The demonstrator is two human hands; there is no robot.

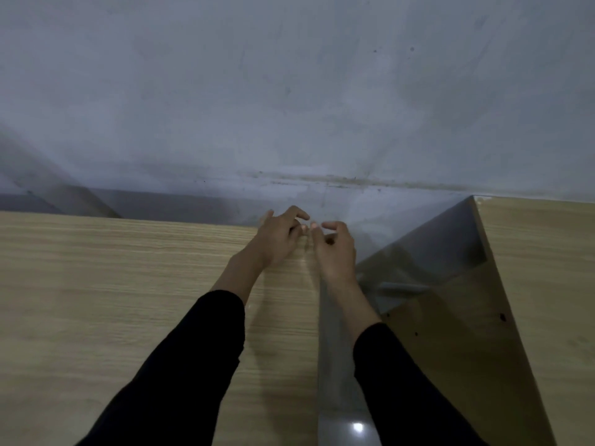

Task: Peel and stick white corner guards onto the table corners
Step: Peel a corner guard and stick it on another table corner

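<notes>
Black sleeves [180,365] reach up to both hands, meeting at the far right corner [315,232] of the wood table [128,284] by the wall [289,91]. L hand [279,237] and R hand [335,251] both show bent fingers [301,216], tips nearly touching; corner guard too small/blurred to pick out, so can't tell if either pinches it. That corner sits right btwn the fingertips, L over the top, R off the side edge, equally near.
</notes>
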